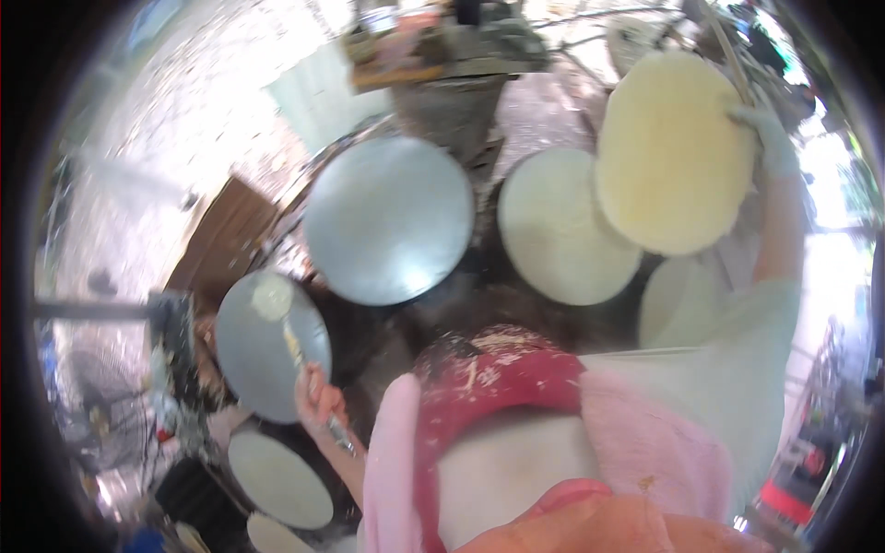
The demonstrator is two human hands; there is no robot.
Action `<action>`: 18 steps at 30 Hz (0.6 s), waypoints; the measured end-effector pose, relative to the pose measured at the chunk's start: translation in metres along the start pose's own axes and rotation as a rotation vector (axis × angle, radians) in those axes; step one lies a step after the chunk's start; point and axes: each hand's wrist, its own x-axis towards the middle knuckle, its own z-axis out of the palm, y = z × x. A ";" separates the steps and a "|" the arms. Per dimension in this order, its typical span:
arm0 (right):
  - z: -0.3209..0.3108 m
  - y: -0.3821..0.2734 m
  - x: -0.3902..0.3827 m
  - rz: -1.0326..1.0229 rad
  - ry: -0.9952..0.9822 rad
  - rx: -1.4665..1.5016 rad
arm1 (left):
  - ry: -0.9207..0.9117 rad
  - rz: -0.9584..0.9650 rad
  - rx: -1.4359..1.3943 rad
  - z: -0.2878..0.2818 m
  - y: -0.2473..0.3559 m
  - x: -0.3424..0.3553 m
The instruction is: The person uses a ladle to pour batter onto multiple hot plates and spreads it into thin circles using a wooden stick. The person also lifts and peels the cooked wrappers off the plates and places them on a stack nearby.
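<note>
My bare left hand [323, 398] is wrapped round the handle of a ladle [293, 341], whose handle is smeared with pale batter. Its round, batter-coated end lies over a grey round griddle [267, 378] on the left. At the upper right, my right hand [770, 138], in a pale glove, grips the edge of a large, thin, pale yellow pancake sheet [678, 152]. That sheet hangs above another griddle [562, 226], which is covered with a pale layer and partly hidden by it. A shiny bare griddle [387, 221] stands between my two hands.
More pale-covered round griddles sit at the lower left [281, 479] and at the right [682, 304]. Brown cardboard [221, 230] stands beside the left griddle. A cluttered stand [442, 55] is at the far side, and a wire-guarded fan [101, 405] at the far left.
</note>
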 end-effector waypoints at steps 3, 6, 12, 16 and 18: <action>-0.057 -0.036 0.023 -0.183 0.020 -0.358 | -0.467 -0.112 -0.252 0.007 -0.027 -0.025; -0.107 0.031 0.111 -0.430 0.138 -1.075 | -0.505 -0.107 -0.342 0.017 -0.077 -0.038; -0.053 0.264 0.123 -0.321 0.225 -1.193 | -0.379 -0.048 -0.256 0.033 -0.128 -0.088; -0.066 0.363 0.119 -0.215 0.195 -1.218 | -0.288 -0.008 -0.247 0.052 -0.150 -0.122; -0.067 0.372 0.119 -0.150 0.153 -1.256 | -0.250 0.002 -0.263 0.059 -0.160 -0.142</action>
